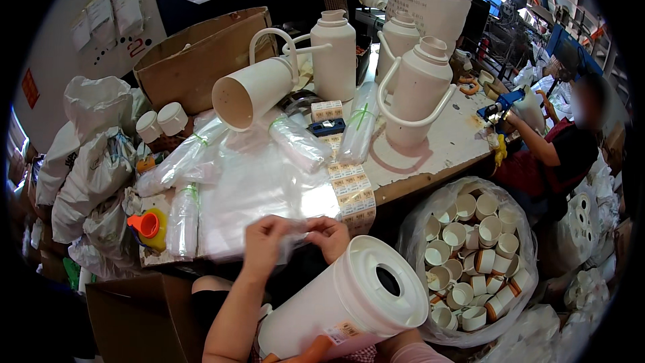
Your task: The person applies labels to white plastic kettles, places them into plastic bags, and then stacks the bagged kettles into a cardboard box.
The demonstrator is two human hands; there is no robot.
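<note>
My left hand (pixel 264 247) and my right hand (pixel 328 238) are pinched on a thin clear plastic bag (pixel 294 227) at the table's front edge. Below them a large white cylindrical container (pixel 316 312), with a ringed end facing up-right, a small sticker and an orange part, lies tilted across my lap. Behind my hands, a stack of clear plastic sheets (pixel 242 208) covers the table beside a strip of printed stickers (pixel 353 202) and tied rolls of bags (pixel 359 121).
White flask bodies (pixel 334 60) and a cardboard box (pixel 191 60) stand at the back. White sacks (pixel 87 181) pile left. An open carton (pixel 138 316) sits lower left. A bag of white cups (pixel 474 259) stands right, below a seated co-worker (pixel 551 154) holding a blue tool.
</note>
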